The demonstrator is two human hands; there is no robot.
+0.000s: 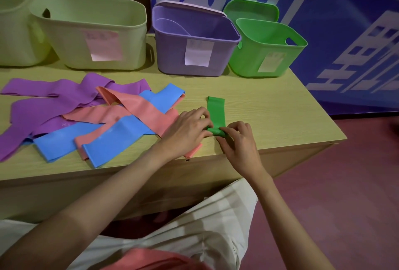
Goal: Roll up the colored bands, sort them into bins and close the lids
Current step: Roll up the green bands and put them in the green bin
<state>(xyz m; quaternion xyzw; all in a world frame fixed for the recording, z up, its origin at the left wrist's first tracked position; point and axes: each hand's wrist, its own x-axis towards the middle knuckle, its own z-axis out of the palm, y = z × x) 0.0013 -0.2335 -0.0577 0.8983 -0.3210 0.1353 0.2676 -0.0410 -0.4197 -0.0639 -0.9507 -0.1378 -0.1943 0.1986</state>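
Two hands at work: both are on one green band [216, 111] near the right end of the table [269, 110].
Left hand [187, 129]: fingers curled, pinching the left end of the rolled portion.
Right hand [238, 140]: fingertips pinching the right end of the same roll, thumb tucked beneath.
Green band, position: lies flat on the table, running near to far; its near end is coiled into a small roll between the two hands, its far end free.
Step in hand: judged to be rolling — roughly the near third is wound, the rest is yet to be taken up.
Handling: appears thin, soft and elastic, light; likely to spring open if released. Best held at both ends of the roll with even pressure, so the coil stays straight.
Risk: an uneven push could make the roll cone or slip sideways.
Remaining bands: a loose heap of purple bands [54, 99], pink bands [138, 107] and blue bands [112, 138] to the left, overlapping, unrolled.
Bins: green bin [267, 53] at far right, lid [251, 10] propped behind it; purple bin [194, 49] beside it, open; two pale yellow-green bins [92, 32] further left, open.
Progress: early — no rolled band is visible in any bin.
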